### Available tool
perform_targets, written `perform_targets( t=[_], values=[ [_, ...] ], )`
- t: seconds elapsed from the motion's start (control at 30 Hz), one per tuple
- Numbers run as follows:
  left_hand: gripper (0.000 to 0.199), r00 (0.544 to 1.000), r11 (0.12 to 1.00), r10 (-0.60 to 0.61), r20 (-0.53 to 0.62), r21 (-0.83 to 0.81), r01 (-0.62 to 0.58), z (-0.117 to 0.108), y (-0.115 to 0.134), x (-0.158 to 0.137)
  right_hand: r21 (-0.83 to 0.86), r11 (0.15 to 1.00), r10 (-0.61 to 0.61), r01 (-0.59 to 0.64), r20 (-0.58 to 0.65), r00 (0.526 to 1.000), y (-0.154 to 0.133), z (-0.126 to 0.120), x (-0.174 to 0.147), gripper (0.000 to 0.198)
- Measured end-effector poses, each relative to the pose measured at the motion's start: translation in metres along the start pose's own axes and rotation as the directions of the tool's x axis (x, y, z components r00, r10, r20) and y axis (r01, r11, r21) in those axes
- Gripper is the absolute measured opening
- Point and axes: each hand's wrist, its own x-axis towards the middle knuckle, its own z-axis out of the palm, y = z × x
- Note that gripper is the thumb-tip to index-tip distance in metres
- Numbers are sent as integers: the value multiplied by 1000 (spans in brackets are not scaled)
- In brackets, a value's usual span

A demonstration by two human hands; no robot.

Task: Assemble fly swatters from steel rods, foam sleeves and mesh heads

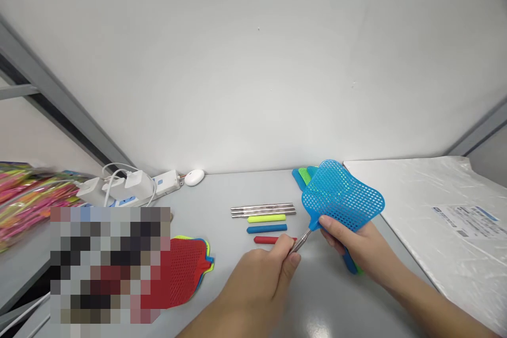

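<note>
My right hand is closed on the neck of a blue fly swatter head, its mesh facing up. In my left hand a silver telescopic rod is pinched; its far end meets the socket of the blue head. Whether it is fully seated cannot be made out. Beyond my left hand lie a red handle grip, a blue grip and a yellow-green grip. Several silver rods lie side by side behind them. At the left, a red swatter head tops a stack of blue and yellow ones.
More swatter parts lie behind the blue head. A white wrapped package covers the right side. At left are a power strip with chargers, a white round device and colourful bagged items. A pixelated patch hides the lower left.
</note>
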Motion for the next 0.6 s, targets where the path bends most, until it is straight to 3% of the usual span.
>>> perform_targets(
  t=[0.1,0.17,0.23,0.33,0.6],
  values=[
    [39,991,913,-1,134,-405,56,3,3,-4,97,995,-20,14,57,998,4,-4,0,40],
    [37,968,750,61,244,-651,117,7,2,-5,171,985,-14,0,77,997,9,-5,1,37],
    [34,933,584,148,328,-790,186,11,-2,-4,218,976,14,-26,56,998,14,-5,1,36],
    [33,895,448,224,386,-856,257,13,-9,-1,259,964,54,-66,52,997,16,-2,1,39],
    [34,887,432,230,400,-859,276,12,-7,-7,340,940,-22,-34,159,987,15,4,-8,33]
  ],
)
